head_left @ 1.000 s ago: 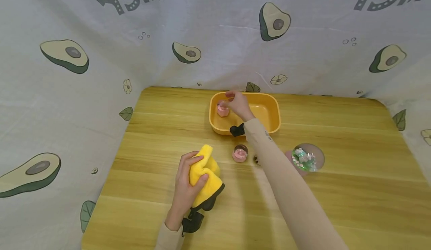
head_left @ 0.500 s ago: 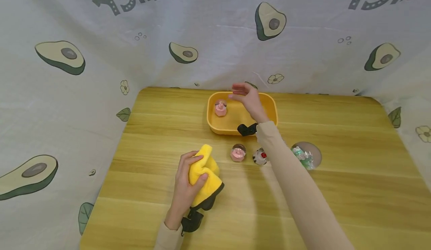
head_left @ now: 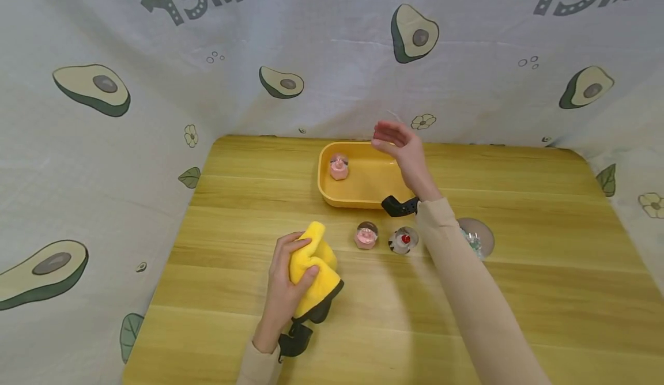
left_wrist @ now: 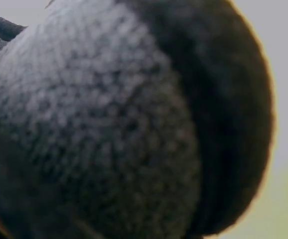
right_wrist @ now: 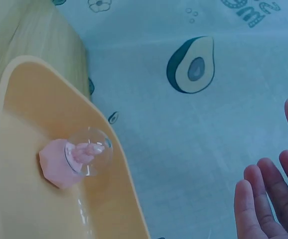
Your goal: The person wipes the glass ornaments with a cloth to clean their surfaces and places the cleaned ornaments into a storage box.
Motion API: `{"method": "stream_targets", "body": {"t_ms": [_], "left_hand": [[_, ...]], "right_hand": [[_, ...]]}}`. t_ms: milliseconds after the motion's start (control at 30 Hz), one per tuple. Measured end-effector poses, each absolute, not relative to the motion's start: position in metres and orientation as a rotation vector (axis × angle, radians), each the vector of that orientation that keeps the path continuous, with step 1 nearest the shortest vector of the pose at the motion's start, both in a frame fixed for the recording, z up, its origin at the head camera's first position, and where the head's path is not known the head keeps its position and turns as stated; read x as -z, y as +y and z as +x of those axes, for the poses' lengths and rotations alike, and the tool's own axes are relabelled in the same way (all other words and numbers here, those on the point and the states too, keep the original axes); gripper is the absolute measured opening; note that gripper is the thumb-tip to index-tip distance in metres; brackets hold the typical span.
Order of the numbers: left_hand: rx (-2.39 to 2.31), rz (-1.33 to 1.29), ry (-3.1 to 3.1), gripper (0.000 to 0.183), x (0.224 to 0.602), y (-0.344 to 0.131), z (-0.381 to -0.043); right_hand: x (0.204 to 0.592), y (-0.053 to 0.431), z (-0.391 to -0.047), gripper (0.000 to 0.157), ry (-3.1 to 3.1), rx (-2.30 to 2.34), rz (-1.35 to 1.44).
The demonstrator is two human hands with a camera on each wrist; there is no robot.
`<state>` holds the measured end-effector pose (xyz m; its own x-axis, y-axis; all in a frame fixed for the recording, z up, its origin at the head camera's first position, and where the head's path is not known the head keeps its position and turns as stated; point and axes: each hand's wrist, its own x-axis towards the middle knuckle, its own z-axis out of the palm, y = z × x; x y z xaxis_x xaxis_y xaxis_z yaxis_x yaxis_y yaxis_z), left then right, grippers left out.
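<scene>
Looks like placing step: small pink faceted-base ornament with clear dome (head_left: 339, 167) sits in yellow-orange plastic tray (head_left: 365, 183), right hand (head_left: 407, 151) relaxed, holding nothing over its right end, left hand (head_left: 285, 278) gripping yellow fuzzy cloth (head_left: 319, 295); next probably needs reaching for pink dark-topped ornament (head_left: 366, 236).

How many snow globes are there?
4: one pink globe in the bin, a second pink globe and a red-centred globe on the table, a larger globe partly behind the right sleeve. Others may hide.
</scene>
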<state>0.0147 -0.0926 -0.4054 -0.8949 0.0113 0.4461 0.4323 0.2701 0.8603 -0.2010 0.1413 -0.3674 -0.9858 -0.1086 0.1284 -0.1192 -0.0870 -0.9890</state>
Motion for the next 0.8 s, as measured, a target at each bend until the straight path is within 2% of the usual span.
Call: {"method": "stream_targets", "body": {"t_ms": [133,533,800], "left_hand": [[1.65,-0.413,-2.187,0.034,0.394,-0.091,0.016],[1.665,-0.399,-2.183,0.036,0.394,-0.092,0.013],[1.691,-0.376,-2.191,0.037,0.395,-0.092,0.014]], "right_hand": [[0.367,0.147,-0.188,0.043,-2.078,-2.313,0.287],[0.373,0.157,-0.14,0.039,-2.015,-2.345,0.256],[0.383,0.157,-0.107,0.043,-2.014,-2.323,0.209]]}}
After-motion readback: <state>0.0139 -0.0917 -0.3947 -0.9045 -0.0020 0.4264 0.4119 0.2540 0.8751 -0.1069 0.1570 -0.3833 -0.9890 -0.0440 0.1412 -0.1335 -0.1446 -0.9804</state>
